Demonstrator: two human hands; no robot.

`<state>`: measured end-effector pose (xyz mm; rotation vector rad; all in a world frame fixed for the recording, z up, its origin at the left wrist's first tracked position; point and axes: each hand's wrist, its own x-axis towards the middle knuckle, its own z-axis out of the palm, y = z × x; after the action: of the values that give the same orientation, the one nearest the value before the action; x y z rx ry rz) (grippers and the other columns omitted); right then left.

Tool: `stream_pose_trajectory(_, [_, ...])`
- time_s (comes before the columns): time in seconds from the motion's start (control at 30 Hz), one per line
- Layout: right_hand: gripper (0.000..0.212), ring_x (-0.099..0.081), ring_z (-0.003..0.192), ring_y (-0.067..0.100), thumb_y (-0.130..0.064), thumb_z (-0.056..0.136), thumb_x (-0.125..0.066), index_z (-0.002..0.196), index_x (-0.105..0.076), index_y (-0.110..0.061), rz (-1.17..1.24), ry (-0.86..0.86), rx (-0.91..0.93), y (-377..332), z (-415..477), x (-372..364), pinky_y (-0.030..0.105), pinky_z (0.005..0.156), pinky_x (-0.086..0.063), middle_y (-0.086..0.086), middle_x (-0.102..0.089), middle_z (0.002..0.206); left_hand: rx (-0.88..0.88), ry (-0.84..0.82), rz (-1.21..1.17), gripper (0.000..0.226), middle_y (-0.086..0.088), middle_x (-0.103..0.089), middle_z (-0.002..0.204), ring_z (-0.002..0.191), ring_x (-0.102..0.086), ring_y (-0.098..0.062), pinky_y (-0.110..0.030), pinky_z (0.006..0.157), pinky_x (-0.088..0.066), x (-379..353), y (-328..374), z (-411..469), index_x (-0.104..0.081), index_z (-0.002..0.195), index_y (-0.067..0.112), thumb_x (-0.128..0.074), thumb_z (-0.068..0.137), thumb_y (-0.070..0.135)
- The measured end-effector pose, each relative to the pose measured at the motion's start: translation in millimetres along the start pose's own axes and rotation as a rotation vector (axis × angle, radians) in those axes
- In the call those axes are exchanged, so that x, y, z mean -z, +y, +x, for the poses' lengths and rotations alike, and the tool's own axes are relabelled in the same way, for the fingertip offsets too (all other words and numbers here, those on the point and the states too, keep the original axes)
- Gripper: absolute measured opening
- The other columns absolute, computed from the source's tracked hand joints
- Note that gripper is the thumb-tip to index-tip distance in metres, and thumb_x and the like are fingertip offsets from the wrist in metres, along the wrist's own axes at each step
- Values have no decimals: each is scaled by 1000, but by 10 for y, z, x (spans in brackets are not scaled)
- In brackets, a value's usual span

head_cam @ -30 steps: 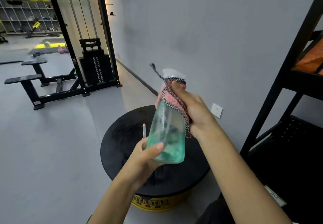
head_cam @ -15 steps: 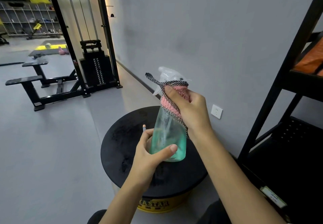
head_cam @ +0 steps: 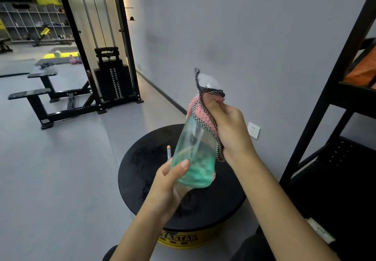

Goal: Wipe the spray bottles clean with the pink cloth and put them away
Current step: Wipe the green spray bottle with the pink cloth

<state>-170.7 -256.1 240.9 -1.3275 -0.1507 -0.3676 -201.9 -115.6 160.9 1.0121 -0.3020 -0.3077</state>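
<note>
Aloft — spray bottle (head_cam: 195, 154), pink cloth (head_cam: 200, 109) round it.

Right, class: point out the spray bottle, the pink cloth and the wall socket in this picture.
spray bottle (head_cam: 196, 148), head view, on its clear green body.
pink cloth (head_cam: 192, 106), head view, on the pink fold at the bottle's neck.
wall socket (head_cam: 253, 130), head view, on its white faceplate.

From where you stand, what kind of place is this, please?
Most likely a gym: a cable machine with stacked weight plates, a black bench beside it, and pink weights farther back.
</note>
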Motion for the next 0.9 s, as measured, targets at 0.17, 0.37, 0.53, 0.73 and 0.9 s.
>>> stream_pose_trajectory(0.17, [36,-58,66,10,-47,87,-66,74,-64,-14,-266,109,157,63,-3,-65,34,72,-48,-10,-62,66,-55,116,106,65,-22,-71,112,103,-68,-42,-43,77,-60,-33,-44,8,-71,113,7,-86,58,38])
stream_pose_trajectory(0.37, [48,-71,82,20,-53,76,-57,91,-72,-9,231,-156,-260,-3,-5,14,31,77,-57,9,-73,89,278,-125,-415,90,-28,-66,113,93,-69,-42,-46,75,-61,13,49,5,-68,117,-3,-98,43,40])
stream_pose_trajectory(0.53, [53,-68,83,24,-58,73,-66,93,-71,-9,181,-91,-156,29,-22,-25,34,79,-56,11,-71,89,292,-128,-387,90,-28,-56,134,119,-58,-48,-50,89,-55,56,-8,19,-59,130,-1,-91,56,40])
stream_pose_trajectory(0.73, [41,-53,65,16,-45,87,-67,70,-65,-8,-185,140,72,22,-31,-108,32,67,-43,1,-58,66,32,40,242,69,-16,-67,123,108,-68,-31,-46,88,-56,74,-76,61,-62,125,11,-80,65,39])
stream_pose_trajectory(0.9, [31,-65,69,11,-46,84,-69,78,-69,-16,-252,83,59,13,-94,-176,31,73,-53,-7,-69,70,-52,3,307,62,-18,-73,108,103,-69,-36,-37,83,-57,43,-90,-22,-72,110,11,-89,57,38])
